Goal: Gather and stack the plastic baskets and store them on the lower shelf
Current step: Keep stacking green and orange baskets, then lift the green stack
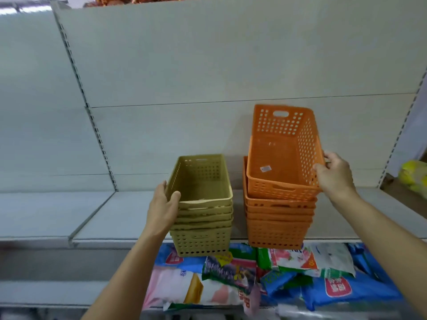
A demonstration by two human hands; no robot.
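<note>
On a grey shelf (129, 218), the right hand (332, 176) is gripping the right rim of a tilted orange basket (284, 162), long axis running front to back, sitting half-seated atop the orange stack (278, 225). Just beside it, the left hand (165, 204) is clasping the tan stack (203, 218) by its top left rim, while packets (254, 273) are crowding the tier below.

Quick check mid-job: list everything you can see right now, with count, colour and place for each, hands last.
tan baskets: one nested stack, exact count unclear, tan, on shelf, left of orange.
orange baskets: one nested stack, orange, on shelf; top basket tilted, not seated.
shelf: one, grey, its front edge under both stacks.
packets: many, mixed colours, piled below the shelf.
yellow bag: one, far right.
left hand: grips tan stack's rim.
right hand: grips tilted orange basket's right side.
</note>
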